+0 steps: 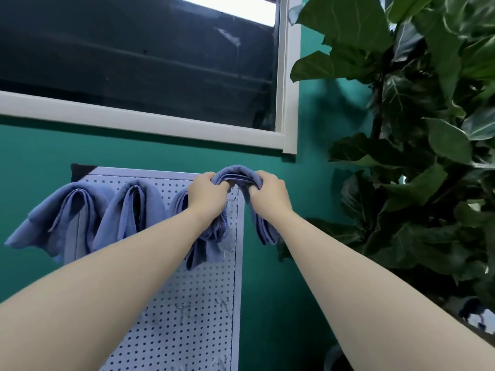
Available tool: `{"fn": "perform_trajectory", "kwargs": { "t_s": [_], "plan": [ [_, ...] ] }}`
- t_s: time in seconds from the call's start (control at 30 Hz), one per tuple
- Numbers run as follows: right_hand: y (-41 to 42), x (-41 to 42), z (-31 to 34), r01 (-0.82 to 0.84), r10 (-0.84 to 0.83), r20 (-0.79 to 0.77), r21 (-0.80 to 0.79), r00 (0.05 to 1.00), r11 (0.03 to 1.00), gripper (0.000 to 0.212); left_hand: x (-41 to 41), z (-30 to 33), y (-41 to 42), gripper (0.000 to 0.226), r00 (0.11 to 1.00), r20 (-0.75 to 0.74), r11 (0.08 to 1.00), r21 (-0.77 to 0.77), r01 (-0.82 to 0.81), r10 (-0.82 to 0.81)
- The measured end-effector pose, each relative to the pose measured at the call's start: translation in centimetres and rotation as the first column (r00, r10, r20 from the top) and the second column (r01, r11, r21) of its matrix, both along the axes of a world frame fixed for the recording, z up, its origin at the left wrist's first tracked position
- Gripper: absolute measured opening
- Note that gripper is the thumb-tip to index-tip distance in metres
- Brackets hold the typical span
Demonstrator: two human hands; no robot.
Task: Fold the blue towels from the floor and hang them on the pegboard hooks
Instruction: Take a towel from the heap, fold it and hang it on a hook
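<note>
A folded blue towel point(237, 174) arches between my two hands at the top right corner of the grey pegboard point(187, 295). My left hand point(207, 192) grips its left side and my right hand point(269, 192) grips its right side, whose end hangs down past the board's right edge. Three other blue towels hang across the top of the board: one at the far left point(57, 214), one beside it point(131, 212), and a third point(207, 245) partly hidden behind my left hand and forearm. The hooks under them are hidden.
The pegboard leans on a teal wall point(267, 263) below a white-framed window point(150, 121). A large leafy plant point(417, 129) stands close on the right. Small metal hooks point(222, 303) stick out lower on the board.
</note>
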State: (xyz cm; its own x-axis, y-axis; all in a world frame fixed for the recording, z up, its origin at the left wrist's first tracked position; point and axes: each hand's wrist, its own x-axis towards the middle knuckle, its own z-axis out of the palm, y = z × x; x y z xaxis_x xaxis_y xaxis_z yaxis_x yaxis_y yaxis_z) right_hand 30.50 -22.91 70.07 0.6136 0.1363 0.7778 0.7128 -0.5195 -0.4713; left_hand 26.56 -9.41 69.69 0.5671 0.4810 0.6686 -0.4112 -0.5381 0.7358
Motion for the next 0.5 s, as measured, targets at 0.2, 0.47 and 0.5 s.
{"fn": "perform_trajectory", "kwargs": {
  "t_s": [0.2,0.47,0.5],
  "plan": [
    [1.0,3.2,-0.7,0.001,0.0,-0.05,0.016,0.999,1.0,0.016,3.4,-1.4,0.3,0.03,1.0,-0.025,1.0,-0.007,0.009,-0.01],
    [2.9,4.8,-3.7,-0.07,0.079,-0.111,0.085,0.991,0.994,0.034,4.9,-4.3,1.6,0.016,0.998,-0.019,0.985,0.163,-0.054,0.058],
    [3.0,4.8,-4.2,-0.075,0.085,-0.111,0.095,0.99,0.993,0.034,4.8,-4.8,1.6,0.018,0.998,-0.008,0.981,0.185,-0.055,0.057]
  ]
}}
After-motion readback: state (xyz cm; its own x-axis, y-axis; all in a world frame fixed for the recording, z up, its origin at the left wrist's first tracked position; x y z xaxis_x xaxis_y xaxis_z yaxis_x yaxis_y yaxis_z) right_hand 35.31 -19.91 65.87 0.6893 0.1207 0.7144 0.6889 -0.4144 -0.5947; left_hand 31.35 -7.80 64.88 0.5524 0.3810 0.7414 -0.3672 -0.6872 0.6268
